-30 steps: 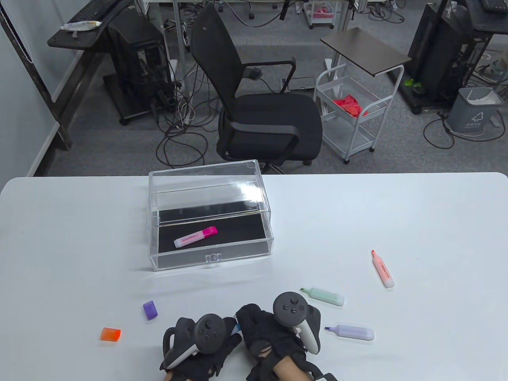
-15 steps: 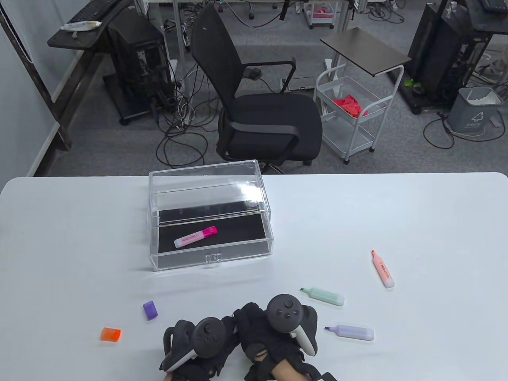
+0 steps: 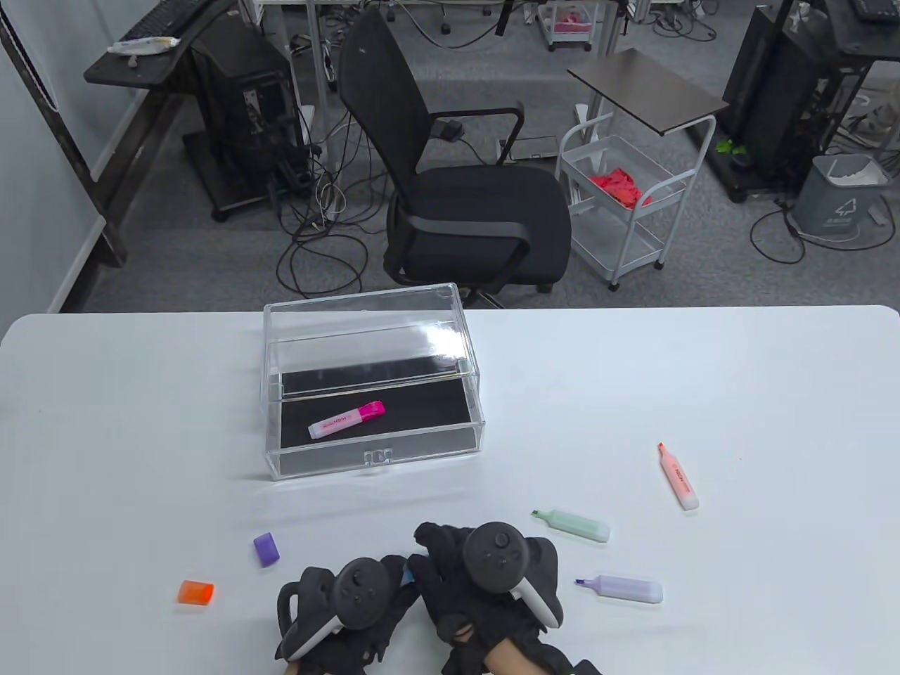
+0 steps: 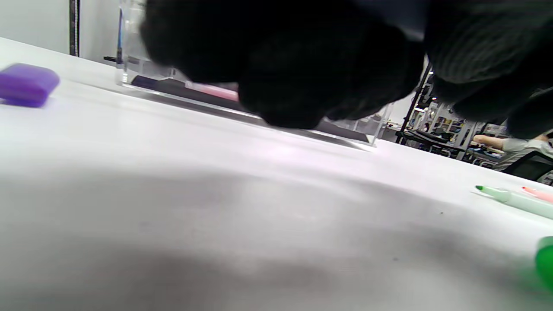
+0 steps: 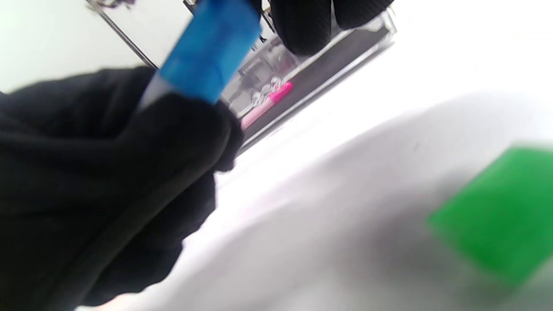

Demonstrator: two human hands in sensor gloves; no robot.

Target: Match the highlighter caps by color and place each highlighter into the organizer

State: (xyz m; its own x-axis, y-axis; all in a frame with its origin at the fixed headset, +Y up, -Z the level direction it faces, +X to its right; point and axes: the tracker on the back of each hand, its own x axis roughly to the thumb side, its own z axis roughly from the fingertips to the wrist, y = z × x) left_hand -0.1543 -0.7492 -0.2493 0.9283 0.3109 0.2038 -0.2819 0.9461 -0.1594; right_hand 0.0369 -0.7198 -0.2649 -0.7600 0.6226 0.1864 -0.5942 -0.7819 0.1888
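The two hands are pressed together at the near edge of the white surface [image 3: 738, 380], the left hand [image 3: 344, 612] beside the right hand [image 3: 492, 583], and the trackers on their backs cover most of the fingers in the table view. Between them only a small piece of blue [image 3: 408, 575] is visible there. The right wrist view shows more: a blue cap [image 5: 211, 52] sits on a pale barrel, and the left hand's dark gloved fingers [image 5: 181, 129] are curled around that barrel, while the right hand's fingertips [image 5: 302, 26] come down at the cap — if they really pinch it I cannot tell, because the picture is blurred and cut off at the top. The left wrist view is mostly filled by black glove. The clear organizer [image 3: 373, 383] stands further back on the surface with its drawer pulled out, and a pink highlighter [image 3: 346, 420] lies inside on the black lining. To the right lie three uncapped highlighters: a green highlighter [image 3: 573, 525], a purple highlighter [image 3: 622, 588] and an orange highlighter [image 3: 679, 477], apart from each other. To the left lie a purple cap [image 3: 266, 549] and an orange cap [image 3: 195, 592]. A green cap [image 5: 497, 216] appears only as a blurred shape in the wrist views — in the table view the hands hide it.
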